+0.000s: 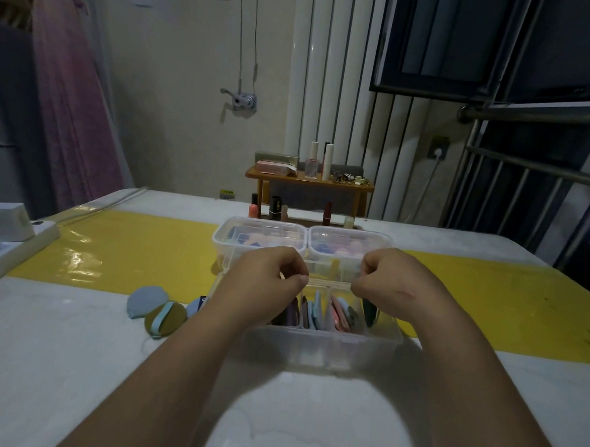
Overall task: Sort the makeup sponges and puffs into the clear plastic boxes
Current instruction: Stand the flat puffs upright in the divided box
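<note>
Hiding: left hand (267, 276) and right hand (392, 278), fingers curled at the far rim of the near clear box (315, 346), cover their own fingertips; I cannot tell whether either holds anything
Dark green puff (371, 312): on edge just under the right hand, contact unclear
Near clear box contents: flat puffs upright between dividers, too packed to count
Behind it: two boxes side by side, left lidded box (252, 235) and right lidded box (350, 239), sponges inside blurred
Loose on the surface (61, 348): three puffs at left, blue-grey puff (146, 301), olive puff (164, 319), pale blue puff (193, 308) half behind the left forearm
</note>
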